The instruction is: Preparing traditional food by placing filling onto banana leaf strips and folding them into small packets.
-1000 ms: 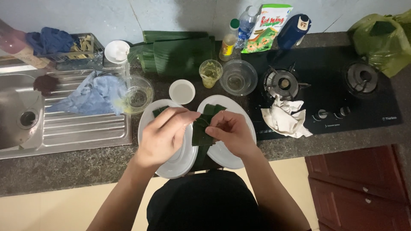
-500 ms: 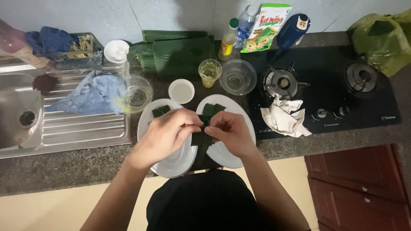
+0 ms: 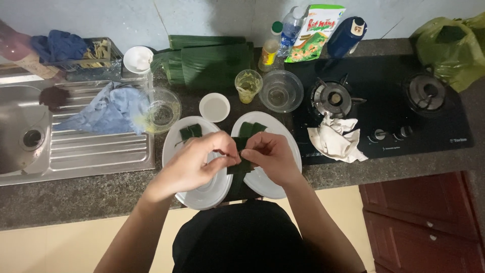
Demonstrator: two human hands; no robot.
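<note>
My left hand (image 3: 194, 164) and my right hand (image 3: 270, 156) meet over the gap between two white plates and both pinch a dark green leaf strip (image 3: 237, 169) that hangs down between them. The left plate (image 3: 202, 194) carries a small folded leaf piece (image 3: 189, 132) at its far side. More folded leaf (image 3: 251, 129) lies at the far side of the right plate (image 3: 280, 134). My hands hide most of the strip.
A stack of large green leaves (image 3: 209, 60) lies at the back. A small white bowl (image 3: 214, 107), a glass of yellowish liquid (image 3: 248, 86) and two glass bowls (image 3: 281, 91) (image 3: 161, 108) stand behind the plates. Sink (image 3: 30, 136) left, gas hob (image 3: 384, 101) with a crumpled cloth (image 3: 336, 139) right.
My hands have stayed together over the plates, with the fingers shifting a little on the leaf strip. Nothing else has moved.
</note>
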